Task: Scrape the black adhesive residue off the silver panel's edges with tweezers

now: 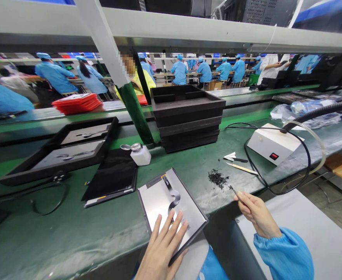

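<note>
My left hand (165, 245) lies with fingers spread on the silvery back of a display panel (155, 200), its thumb by the near edge. A dark flex cable (174, 198) curls across that panel, which rests at the bench's front edge. My right hand (256, 212) is closed in a pinch on thin dark tweezers (236, 195). Their tips are beside a heap of small black scraps (217, 177) on the green bench. Left of the panel lie stacked black-faced display panels (111, 177).
A white dispenser bottle (141, 155) has its lid up. Behind it rise stacked black trays (188, 120); another tray (67, 171) holds panels at left. Slim tools (242, 168) lie near a white box (272, 144) with a red switch and looping cables. People in blue work beyond.
</note>
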A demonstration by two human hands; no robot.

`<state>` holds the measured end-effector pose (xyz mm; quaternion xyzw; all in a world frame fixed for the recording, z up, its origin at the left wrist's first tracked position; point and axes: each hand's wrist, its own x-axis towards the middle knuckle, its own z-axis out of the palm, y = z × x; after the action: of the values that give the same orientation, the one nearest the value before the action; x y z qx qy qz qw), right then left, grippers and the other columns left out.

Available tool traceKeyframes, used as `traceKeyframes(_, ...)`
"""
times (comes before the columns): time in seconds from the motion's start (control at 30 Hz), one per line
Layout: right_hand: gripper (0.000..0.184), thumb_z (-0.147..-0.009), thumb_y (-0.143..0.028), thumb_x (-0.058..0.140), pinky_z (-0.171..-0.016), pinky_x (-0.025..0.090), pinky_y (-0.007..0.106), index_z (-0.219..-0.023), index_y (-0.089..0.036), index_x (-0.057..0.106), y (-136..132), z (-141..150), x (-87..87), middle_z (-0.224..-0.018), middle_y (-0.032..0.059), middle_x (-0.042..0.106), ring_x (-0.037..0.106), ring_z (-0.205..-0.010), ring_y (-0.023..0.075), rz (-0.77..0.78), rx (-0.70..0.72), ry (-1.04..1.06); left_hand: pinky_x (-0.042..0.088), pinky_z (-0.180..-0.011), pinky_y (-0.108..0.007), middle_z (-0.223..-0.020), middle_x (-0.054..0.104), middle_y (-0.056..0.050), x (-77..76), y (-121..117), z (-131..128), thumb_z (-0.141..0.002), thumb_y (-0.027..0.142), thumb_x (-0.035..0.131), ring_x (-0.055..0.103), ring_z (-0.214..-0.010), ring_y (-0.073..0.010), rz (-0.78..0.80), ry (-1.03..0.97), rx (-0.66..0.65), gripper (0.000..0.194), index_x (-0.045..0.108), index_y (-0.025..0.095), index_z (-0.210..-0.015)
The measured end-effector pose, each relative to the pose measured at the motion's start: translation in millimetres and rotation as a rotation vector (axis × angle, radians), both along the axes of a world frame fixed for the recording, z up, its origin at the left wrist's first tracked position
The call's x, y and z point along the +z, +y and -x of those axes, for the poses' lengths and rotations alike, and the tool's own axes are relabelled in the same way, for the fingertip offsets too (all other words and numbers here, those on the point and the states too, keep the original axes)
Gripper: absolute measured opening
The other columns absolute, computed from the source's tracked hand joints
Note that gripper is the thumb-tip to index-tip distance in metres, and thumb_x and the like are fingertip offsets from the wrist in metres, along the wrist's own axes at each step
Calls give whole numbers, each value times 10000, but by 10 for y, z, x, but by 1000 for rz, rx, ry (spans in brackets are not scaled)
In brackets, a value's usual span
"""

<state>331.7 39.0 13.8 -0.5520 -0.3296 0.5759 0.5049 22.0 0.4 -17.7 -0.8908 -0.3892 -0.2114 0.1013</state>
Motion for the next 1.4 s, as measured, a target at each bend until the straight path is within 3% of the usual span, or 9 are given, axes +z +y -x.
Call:
traceKeyframes(0.53,646,-470,-738,828,-374,64,165,-642,-152,616,62,-19,151,-421,-115,332,175,-375,9,33,-71,12,206,-1197,-522,-1522,437,-83,-25,-3,6,-979,161,436,311,-1455,-292,7,0,-1,566,328,214,-1532)
traceKeyframes(0.93,572,-569,-683,814,-377,53,182,-662,-162,596,94,-92,112,-442,-106,332,167,-383,24,-11,-70,5,194,-1202,-512,-1522,440,-82,-34,5,8,-975,149,435,312,-1455,-296,-2,-11,-7,569,329,210,-1531)
traceKeyframes(1.13,598,-522,-699,830,-376,51,180,-646,-163,597,98,-105,150,-439,-107,327,161,-390,23,0,-89,8,159,-1210,-509,-1533,421,-88,-28,13,15,-962,124,445,293,-1463,-299,5,-22,-21,559,369,189,-1512)
traceKeyframes(1.4,596,-516,-701,832,-379,53,189,-637,-165,600,88,-132,189,-445,-108,315,150,-394,25,0,-102,-1,184,-1206,-505,-1509,460,-77,-32,-3,-9,-983,154,417,319,-1454,-282,-6,-9,4,567,312,222,-1536)
